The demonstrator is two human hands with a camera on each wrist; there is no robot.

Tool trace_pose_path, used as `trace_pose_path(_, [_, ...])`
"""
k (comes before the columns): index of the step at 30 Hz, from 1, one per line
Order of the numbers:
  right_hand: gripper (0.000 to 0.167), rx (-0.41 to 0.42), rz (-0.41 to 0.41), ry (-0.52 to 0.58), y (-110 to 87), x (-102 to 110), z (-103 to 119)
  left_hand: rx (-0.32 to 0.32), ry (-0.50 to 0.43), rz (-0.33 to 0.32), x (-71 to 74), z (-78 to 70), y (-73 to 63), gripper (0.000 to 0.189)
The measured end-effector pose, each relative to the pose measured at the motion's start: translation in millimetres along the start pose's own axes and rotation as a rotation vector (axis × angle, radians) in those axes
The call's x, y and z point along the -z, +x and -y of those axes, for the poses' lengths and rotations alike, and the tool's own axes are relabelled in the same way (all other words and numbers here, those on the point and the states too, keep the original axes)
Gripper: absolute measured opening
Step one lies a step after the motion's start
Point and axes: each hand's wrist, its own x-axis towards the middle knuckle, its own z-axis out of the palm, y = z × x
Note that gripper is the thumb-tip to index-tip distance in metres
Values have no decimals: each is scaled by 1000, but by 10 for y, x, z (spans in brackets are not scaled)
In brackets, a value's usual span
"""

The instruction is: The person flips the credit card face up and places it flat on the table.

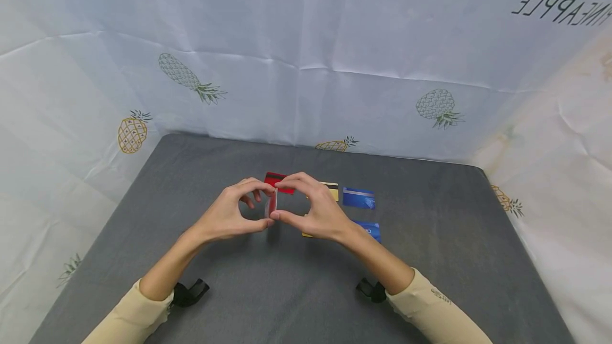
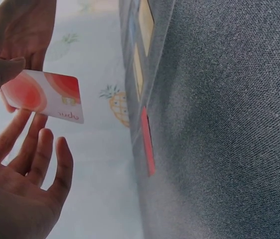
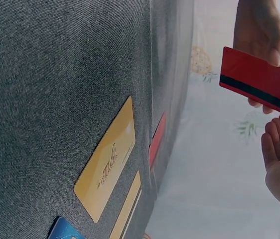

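Note:
Between my two hands a bank card (image 1: 272, 201) stands on edge above the table. One face of the card (image 2: 40, 94) is white with red circles and a chip. Its other face, seen from the right wrist, is red with a black stripe. My left hand (image 1: 228, 212) pinches it by the edges, index finger above and thumb below. From the other side my right hand (image 1: 325, 214) holds it too, with thumb and index at its top and bottom edges. Just behind the hands, a red card (image 1: 272, 180) with a black stripe lies on the table.
A gold card (image 1: 333, 191) and a blue card (image 1: 358, 198) lie in the back row. In front, another blue card (image 1: 372, 230) and another gold card (image 3: 107, 162) are partly hidden by the right arm in the head view. Pineapple-print cloth (image 1: 306, 100) borders the grey table (image 1: 430, 259).

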Motion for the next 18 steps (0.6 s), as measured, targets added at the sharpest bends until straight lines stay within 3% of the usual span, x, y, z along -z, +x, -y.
trace_pose_path(18, [50,72,-40,-17,2,23,-20,-9,34,25,-5,70,8,57])
